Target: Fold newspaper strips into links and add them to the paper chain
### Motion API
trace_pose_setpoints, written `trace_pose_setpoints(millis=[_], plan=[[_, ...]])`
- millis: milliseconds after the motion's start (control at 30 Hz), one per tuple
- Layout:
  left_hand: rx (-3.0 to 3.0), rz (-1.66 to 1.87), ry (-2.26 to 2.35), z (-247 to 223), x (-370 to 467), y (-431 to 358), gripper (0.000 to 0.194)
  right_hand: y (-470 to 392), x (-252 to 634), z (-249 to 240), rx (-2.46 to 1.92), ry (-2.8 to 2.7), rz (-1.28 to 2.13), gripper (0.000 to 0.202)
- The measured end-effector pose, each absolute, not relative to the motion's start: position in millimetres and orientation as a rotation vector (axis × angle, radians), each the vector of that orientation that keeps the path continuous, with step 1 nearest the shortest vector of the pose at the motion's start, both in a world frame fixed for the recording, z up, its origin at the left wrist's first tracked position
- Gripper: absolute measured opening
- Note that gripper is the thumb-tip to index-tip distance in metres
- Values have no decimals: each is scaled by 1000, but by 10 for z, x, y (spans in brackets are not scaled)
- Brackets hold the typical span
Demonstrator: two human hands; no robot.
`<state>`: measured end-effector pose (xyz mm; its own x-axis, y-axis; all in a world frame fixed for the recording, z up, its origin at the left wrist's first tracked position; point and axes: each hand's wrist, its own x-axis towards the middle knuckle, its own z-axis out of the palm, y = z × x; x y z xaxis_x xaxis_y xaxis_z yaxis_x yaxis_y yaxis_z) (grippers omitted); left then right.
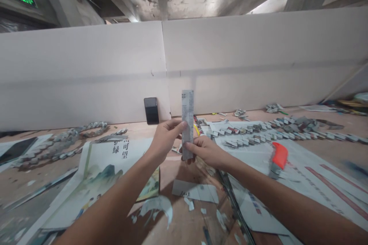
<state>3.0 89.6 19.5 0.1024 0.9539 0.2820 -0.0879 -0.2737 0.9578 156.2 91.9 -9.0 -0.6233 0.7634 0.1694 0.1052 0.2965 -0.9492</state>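
Note:
A narrow strip of newspaper (188, 111) stands upright in front of me, covered in small print. On its left edge my left hand (169, 134) pinches it between thumb and fingers, about halfway up. Lower down, my right hand (202, 149) grips the same strip near its bottom end, thumb in front and fingertips partly hidden behind. Below the hands, a torn piece of printed paper (195, 191) lies on the table with small scraps around it.
A phone (151, 110) leans against the white partition (230, 53). Chains of folded paper lie left (63, 141) and right (258, 132). An orange-handled cutter (279, 157) rests on newspaper at right. A printed sheet (97, 176) with a landscape is at left.

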Motion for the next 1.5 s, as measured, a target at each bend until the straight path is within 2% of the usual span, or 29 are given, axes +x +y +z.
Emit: trace_pose_setpoints(millis=[133, 367, 567, 700, 833, 1000, 1233, 1400, 1500], plan=[[1461, 1109, 980, 166, 41, 850, 36, 925, 1590, -55, -749, -1983, 1388, 53], [1153, 1310, 907, 134, 116, 862, 30, 831, 1439, -179, -787, -1900, 1487, 58], [932, 1467, 862, 164, 15, 977, 24, 822, 1444, -304, -810, -2029, 1510, 34], [1069, 1299, 925, 26, 10, 985, 32, 943, 1507, -321, -707, -1790, 1597, 44], [1198, 1118, 952, -120, 144, 929, 40, 968, 1487, -309, -825, -1553, 1515, 43], [1105, 1221, 973, -88, 194, 950, 39, 908, 1464, -320, -956, -1550, 1480, 30], [981, 1410, 885, -6, 142, 1033, 32, 863, 1536, -378, -1002, -1831, 1528, 17], [1254, 1304, 1006, -31, 75, 1064, 29, 1006, 1687, -233, -1037, -1699, 1231, 43], [1558, 1106, 1102, -32, 25, 1053, 20, 1128, 1823, -83, -990, -1591, 1069, 45]])
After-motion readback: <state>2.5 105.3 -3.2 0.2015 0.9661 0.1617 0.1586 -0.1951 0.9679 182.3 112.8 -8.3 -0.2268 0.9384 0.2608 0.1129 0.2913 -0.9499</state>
